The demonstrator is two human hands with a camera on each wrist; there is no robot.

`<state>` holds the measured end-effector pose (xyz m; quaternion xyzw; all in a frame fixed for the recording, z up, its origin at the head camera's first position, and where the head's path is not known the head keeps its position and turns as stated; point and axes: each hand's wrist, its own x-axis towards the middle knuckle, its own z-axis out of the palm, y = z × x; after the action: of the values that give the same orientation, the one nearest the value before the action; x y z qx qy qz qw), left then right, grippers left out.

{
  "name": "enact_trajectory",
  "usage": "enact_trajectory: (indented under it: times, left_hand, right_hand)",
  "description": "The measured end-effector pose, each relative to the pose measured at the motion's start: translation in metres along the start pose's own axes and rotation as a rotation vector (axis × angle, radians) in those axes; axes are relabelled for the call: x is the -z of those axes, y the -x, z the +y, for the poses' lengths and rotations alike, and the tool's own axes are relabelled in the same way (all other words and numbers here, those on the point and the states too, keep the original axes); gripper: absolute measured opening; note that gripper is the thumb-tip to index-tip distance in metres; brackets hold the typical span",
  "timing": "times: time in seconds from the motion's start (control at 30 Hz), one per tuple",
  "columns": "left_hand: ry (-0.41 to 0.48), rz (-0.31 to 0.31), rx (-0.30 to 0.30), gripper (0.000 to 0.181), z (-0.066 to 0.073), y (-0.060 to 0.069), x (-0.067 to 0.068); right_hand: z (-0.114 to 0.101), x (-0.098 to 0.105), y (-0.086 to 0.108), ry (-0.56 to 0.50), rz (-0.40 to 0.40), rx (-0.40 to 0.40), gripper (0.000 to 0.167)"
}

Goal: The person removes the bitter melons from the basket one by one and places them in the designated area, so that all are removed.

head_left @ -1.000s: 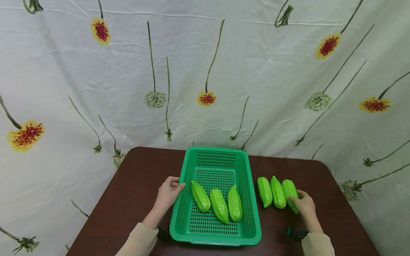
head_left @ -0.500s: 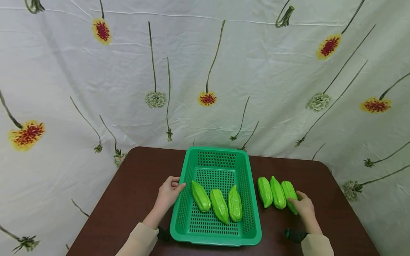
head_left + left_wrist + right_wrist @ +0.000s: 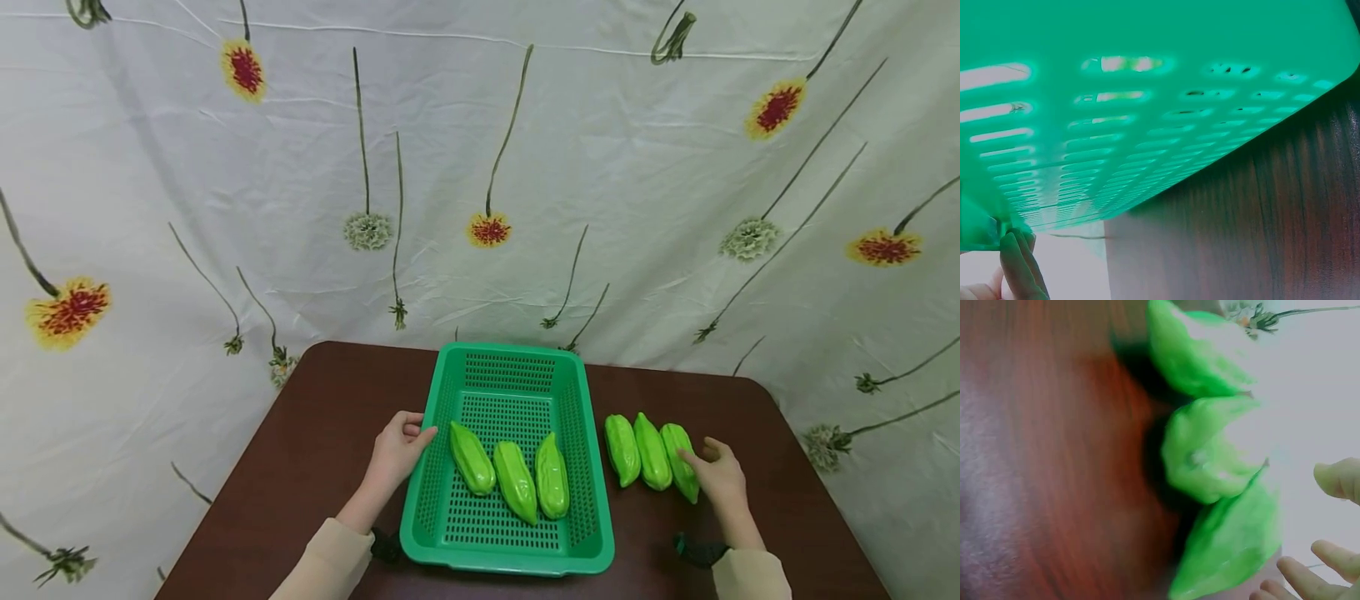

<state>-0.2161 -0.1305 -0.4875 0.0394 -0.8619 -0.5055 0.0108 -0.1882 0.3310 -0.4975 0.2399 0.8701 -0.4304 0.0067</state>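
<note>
My left hand [image 3: 396,450] pinches the left rim of a green plastic basket [image 3: 510,563], thumb over the edge; in the left wrist view its fingertips [image 3: 1022,262] meet the perforated wall. Three bright green bitter melons lie inside: one at left [image 3: 472,460], one in the middle [image 3: 514,483], one at right [image 3: 552,479]. Right of the basket, three more lie side by side on the table: a left one [image 3: 622,450], a middle one [image 3: 652,452] and a right one [image 3: 674,442]. Beside that last one hovers my right hand [image 3: 723,482], thumb and fingers spread, holding nothing.
The dark brown wooden table [image 3: 345,392] runs back to a white flowered cloth [image 3: 300,167] hanging behind it. The basket stands near the table's middle. A dark device [image 3: 699,552] is strapped at the right wrist.
My right hand has released the rightmost bitter melon outside the basket and risen slightly off it, fingers spreading. That bitter melon shifted a little earlier. The left hand stays on the rim.
</note>
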Motion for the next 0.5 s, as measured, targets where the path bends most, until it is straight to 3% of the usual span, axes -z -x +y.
enact_trajectory:
  times: [0.27, 0.5]
  left_hand:
    - [-0.011, -0.001, 0.007, 0.034, -0.001, 0.0, 0.0]
    - [-0.005, -0.002, 0.003, 0.034, 0.0, -0.001, 0.0]
  right_hand:
    - [-0.032, 0.003, 0.01, -0.046, 0.089, 0.092, 0.076]
    - [-0.071, 0.0, 0.019, -0.115, 0.046, 0.164, 0.078]
